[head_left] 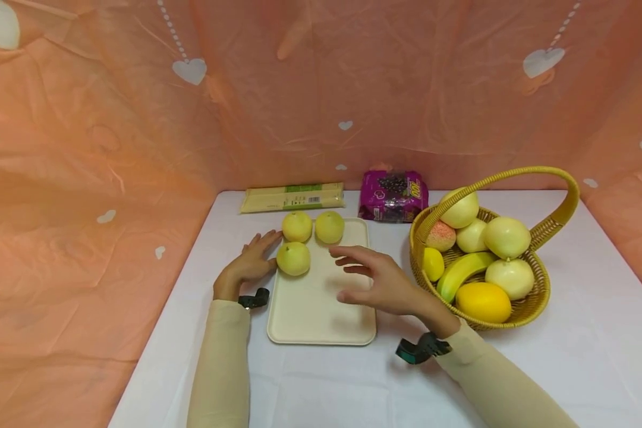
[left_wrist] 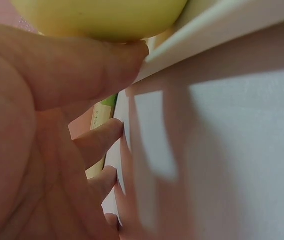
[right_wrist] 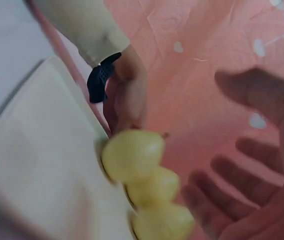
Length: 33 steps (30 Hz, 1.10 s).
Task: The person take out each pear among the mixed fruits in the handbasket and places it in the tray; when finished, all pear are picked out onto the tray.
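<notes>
Three round yellow pears sit at the far left part of a cream tray (head_left: 321, 315). My left hand (head_left: 251, 261) is at the tray's left edge, fingers spread, its thumb (left_wrist: 97, 67) against the nearest pear (head_left: 293, 259). In the left wrist view the other fingertips reach down to the white cloth. Behind that pear are the second pear (head_left: 297, 226) and, to its right, the third pear (head_left: 329, 227). My right hand (head_left: 382, 282) hovers over the tray's right side with fingers parted and nothing in it; the right wrist view shows its fingers (right_wrist: 242, 175) apart from the pears.
A wicker basket (head_left: 540, 291) with a tall handle stands right of the tray. Inside are several pale round fruits, a banana (head_left: 462, 274), a mango-like yellow fruit (head_left: 483, 302) and a peach (head_left: 440, 236). Behind the tray lie a beige packet (head_left: 294, 199) and a purple pack (head_left: 393, 196).
</notes>
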Tool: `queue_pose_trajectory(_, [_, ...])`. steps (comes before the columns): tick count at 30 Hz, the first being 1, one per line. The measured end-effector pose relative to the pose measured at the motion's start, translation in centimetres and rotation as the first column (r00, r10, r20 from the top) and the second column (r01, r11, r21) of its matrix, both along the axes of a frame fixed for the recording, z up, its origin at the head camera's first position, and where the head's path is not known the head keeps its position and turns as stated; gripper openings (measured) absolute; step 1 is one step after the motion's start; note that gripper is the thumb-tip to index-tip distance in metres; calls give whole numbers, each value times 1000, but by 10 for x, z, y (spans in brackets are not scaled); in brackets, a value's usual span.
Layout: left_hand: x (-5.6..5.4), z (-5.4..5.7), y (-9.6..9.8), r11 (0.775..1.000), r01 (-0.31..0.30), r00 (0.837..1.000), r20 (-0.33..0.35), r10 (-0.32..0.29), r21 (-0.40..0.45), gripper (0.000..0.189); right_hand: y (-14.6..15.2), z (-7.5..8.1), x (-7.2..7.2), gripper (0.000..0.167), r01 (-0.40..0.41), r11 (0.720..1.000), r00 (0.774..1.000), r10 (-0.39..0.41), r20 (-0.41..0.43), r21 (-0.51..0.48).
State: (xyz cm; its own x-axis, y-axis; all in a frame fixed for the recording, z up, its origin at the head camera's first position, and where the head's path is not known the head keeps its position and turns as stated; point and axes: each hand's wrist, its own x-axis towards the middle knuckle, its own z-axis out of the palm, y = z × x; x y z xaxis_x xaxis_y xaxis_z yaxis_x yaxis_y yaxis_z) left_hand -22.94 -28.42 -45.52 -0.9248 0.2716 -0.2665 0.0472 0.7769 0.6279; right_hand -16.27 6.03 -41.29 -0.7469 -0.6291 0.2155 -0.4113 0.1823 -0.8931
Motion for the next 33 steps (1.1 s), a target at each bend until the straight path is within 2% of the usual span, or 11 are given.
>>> queue_pose_trajectory(4, [0, -2, 0, 1000, -6, 1000, 3, 6, -3, 77, 51, 9, 21, 71, -28, 1000, 998, 28, -64, -1])
queue_pose_trajectory(7, [0, -2, 0, 1000, -11, 1000, 7, 11, -3, 77, 90, 16, 31, 70, -7, 1000, 995, 8, -99, 14])
queue_pose_trajectory(13, [1, -2, -1, 1000, -19, 1000, 12, 19, 3, 77, 158, 33, 40, 66, 81, 993, 994, -74, -86, 86])
queue_pose_trajectory(16, [1, -3, -1, 1000, -16, 1000, 16, 16, 1, 76, 184, 39, 42, 66, 146, 973, 983, -123, -135, 178])
queue_pose_trajectory(19, [2, -4, -1, 1000, -19, 1000, 15, 19, 3, 76, 205, 42, 42, 67, 203, 940, 965, -146, -217, 273])
queue_pose_trajectory(24, [0, -4, -1, 1000, -22, 1000, 9, 22, 2, 76, 230, 41, 36, 71, 330, 849, 900, -151, -409, 413])
queue_pose_trajectory(27, [1, -4, -1, 1000, -15, 1000, 6, 15, 4, 76, 239, 39, 33, 72, 378, 797, 867, -126, -481, 471])
queue_pose_trajectory(29, [1, -3, -1, 1000, -11, 1000, 1, 11, 3, 76, 242, 39, 31, 71, 389, 769, 857, -99, -506, 507])
queue_pose_trajectory(33, [2, -1, 1, 1000, -10, 1000, -2, 10, 7, 76, 242, 39, 29, 70, 390, 719, 850, -40, -526, 575])
